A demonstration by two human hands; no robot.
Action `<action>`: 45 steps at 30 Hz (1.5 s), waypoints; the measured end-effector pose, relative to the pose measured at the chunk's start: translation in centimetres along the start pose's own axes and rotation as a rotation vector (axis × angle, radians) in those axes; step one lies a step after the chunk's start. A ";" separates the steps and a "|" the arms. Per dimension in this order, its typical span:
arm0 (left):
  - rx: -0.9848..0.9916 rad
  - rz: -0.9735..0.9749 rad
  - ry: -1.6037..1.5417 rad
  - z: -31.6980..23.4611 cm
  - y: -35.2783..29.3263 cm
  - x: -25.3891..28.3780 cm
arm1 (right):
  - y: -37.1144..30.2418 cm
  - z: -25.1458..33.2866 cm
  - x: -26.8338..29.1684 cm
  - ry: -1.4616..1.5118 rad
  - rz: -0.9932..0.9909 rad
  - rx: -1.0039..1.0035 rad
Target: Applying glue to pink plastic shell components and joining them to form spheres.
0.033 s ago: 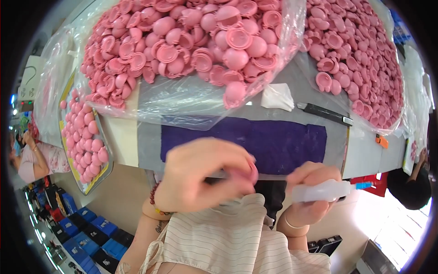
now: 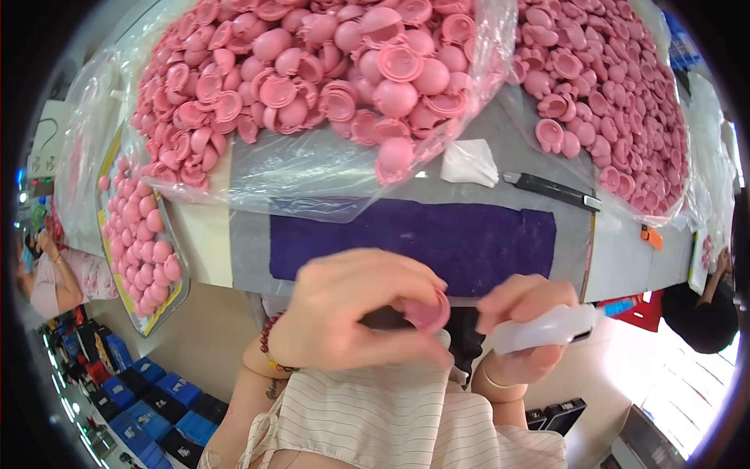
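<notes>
My left hand point(image 2: 344, 309) is closed with thumb and fingertips round a pink hollow half-shell point(image 2: 430, 313), its rim facing right. My right hand point(image 2: 531, 324) is closed around a translucent white handheld tool point(image 2: 539, 331) with a small dark part near its right end; its exact kind cannot be told. Both hands are held apart, over my lap at the table's near edge. Just beyond them lies a purple cloth point(image 2: 414, 238). A large heap of pink round shells point(image 2: 273, 90), some cupped open, rests on clear plastic sheeting point(image 2: 305, 180) behind the cloth.
A second pink heap point(image 2: 601, 117) lies at the far right. A black-handled cutter point(image 2: 551, 191) sits beside a folded white cloth point(image 2: 469, 162). An orange piece point(image 2: 651, 236) is further right. To the left stands a tray point(image 2: 178, 293) of pink balls. Other people sit at both sides.
My left hand has shifted slightly, and the half-shell has turned so its open side shows more. The white tool has tilted a little in my right hand. The view has shifted slightly.
</notes>
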State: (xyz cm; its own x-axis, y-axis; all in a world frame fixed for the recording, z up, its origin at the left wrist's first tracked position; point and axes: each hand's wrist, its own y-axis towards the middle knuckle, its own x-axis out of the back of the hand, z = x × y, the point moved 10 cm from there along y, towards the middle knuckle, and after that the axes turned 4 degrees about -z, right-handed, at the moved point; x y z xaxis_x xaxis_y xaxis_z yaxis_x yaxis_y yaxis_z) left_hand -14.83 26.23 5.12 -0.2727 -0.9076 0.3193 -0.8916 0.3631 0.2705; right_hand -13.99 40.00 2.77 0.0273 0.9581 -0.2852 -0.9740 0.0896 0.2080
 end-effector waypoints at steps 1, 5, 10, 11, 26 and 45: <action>-0.002 0.006 -0.015 0.1 -0.1 -0.5 | 0.1 -0.7 -0.6 0.041 0.006 -0.060; 0.229 -0.017 -0.297 2.9 -1.2 -2.3 | 0.1 -2.3 -0.4 0.206 0.085 -0.200; 0.365 -0.120 -0.532 5.1 -1.8 -2.3 | -0.8 -2.6 -0.2 0.220 0.061 -0.173; 0.289 -0.044 -0.600 4.6 -1.6 -2.9 | -0.8 -2.8 -0.1 0.220 0.060 -0.175; 0.524 -0.111 -1.106 5.9 -3.1 -4.4 | 0.0 4.6 2.6 0.004 -0.067 0.504; 0.501 -0.102 -1.034 5.7 -3.1 -4.1 | -2.2 5.7 -1.0 -0.482 0.099 0.688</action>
State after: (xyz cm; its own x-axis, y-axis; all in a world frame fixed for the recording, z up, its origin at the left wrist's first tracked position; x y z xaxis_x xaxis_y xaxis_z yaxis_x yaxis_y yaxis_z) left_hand -13.05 27.67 -2.25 -0.1505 -0.7514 -0.6425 -0.9069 0.3637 -0.2129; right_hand -10.62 40.40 7.95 0.1939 0.9674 0.1626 -0.6274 -0.0051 0.7787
